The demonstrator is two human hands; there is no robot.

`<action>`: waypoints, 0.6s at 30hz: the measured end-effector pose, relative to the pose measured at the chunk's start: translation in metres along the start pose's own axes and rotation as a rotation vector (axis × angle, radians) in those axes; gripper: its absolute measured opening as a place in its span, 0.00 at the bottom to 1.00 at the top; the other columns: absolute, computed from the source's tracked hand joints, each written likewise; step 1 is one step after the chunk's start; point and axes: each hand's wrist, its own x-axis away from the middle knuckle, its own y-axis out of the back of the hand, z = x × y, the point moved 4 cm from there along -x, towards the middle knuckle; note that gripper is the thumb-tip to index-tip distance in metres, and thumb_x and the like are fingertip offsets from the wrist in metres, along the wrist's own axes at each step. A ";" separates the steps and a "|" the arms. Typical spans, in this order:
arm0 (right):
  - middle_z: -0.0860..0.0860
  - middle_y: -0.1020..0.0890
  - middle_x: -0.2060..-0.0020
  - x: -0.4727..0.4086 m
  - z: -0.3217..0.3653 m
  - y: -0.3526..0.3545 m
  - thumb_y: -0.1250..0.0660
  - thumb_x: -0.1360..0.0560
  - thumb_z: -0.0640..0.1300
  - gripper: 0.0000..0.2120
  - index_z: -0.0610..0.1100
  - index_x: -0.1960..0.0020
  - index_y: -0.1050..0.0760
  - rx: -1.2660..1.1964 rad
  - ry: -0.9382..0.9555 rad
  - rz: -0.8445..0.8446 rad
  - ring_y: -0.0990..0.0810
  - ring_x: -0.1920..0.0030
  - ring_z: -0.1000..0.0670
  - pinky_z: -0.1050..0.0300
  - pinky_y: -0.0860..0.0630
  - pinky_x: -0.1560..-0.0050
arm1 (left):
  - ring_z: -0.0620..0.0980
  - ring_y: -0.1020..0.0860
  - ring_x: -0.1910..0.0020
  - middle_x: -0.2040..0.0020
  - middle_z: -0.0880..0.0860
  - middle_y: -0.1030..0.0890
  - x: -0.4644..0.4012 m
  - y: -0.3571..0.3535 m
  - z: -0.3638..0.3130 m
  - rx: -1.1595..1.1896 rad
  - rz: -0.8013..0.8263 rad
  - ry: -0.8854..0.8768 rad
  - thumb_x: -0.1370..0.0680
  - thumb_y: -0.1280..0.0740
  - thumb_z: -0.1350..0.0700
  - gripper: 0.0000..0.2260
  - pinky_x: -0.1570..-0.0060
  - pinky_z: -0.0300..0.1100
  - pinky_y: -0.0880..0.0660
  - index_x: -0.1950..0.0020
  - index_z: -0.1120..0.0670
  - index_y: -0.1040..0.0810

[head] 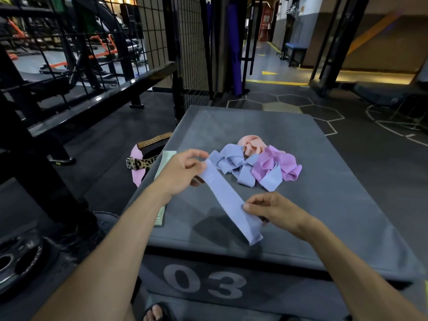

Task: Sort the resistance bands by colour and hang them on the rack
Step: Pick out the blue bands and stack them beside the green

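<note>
A blue resistance band is stretched flat above the grey padded box. My left hand pinches its far end and my right hand pinches it near the close end. Behind it on the box lies a heap of bands: blue ones, pink-purple ones and a peach one at the back. A pale green band lies along the box's left edge, partly under my left arm.
A black wire-grid rack stands at the left, with purple bands hanging further back. On the floor left of the box lie a leopard-print belt, a pink band and weight plates. My sandalled foot is below.
</note>
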 end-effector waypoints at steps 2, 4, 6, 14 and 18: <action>0.50 0.19 0.62 0.002 -0.001 -0.006 0.29 0.22 0.48 0.10 0.41 0.52 0.16 0.017 -0.019 0.047 0.27 0.63 0.55 0.65 0.31 0.62 | 0.38 0.24 0.65 0.64 0.40 0.17 -0.004 0.006 0.000 -0.081 -0.102 -0.051 0.18 0.33 0.59 0.08 0.63 0.36 0.23 0.39 0.51 0.21; 0.52 0.20 0.63 0.000 -0.004 -0.013 0.28 0.22 0.49 0.10 0.41 0.53 0.16 0.066 -0.044 0.047 0.27 0.62 0.56 0.65 0.31 0.61 | 0.36 0.24 0.65 0.63 0.40 0.17 -0.006 0.012 -0.001 -0.117 -0.201 -0.081 0.19 0.32 0.58 0.06 0.63 0.35 0.26 0.44 0.50 0.20; 0.53 0.22 0.65 -0.005 -0.007 -0.017 0.28 0.23 0.51 0.13 0.41 0.56 0.18 0.140 -0.077 0.008 0.28 0.63 0.55 0.62 0.32 0.59 | 0.40 0.22 0.63 0.59 0.44 0.16 -0.009 0.017 0.004 -0.163 -0.277 -0.081 0.20 0.30 0.57 0.02 0.61 0.37 0.26 0.49 0.50 0.19; 0.52 0.27 0.71 -0.028 -0.011 -0.032 0.29 0.23 0.46 0.13 0.38 0.61 0.22 0.298 -0.117 -0.053 0.32 0.70 0.54 0.64 0.34 0.68 | 0.42 0.20 0.59 0.58 0.45 0.17 -0.018 0.057 0.022 -0.130 -0.622 -0.028 0.21 0.31 0.60 0.04 0.58 0.35 0.24 0.52 0.51 0.19; 0.53 0.24 0.70 -0.038 -0.004 -0.045 0.29 0.22 0.46 0.11 0.39 0.58 0.19 0.171 -0.130 -0.036 0.29 0.70 0.55 0.65 0.29 0.69 | 0.43 0.24 0.66 0.61 0.49 0.19 -0.043 0.074 0.029 -0.160 -0.431 0.030 0.21 0.29 0.61 0.03 0.68 0.33 0.28 0.54 0.53 0.19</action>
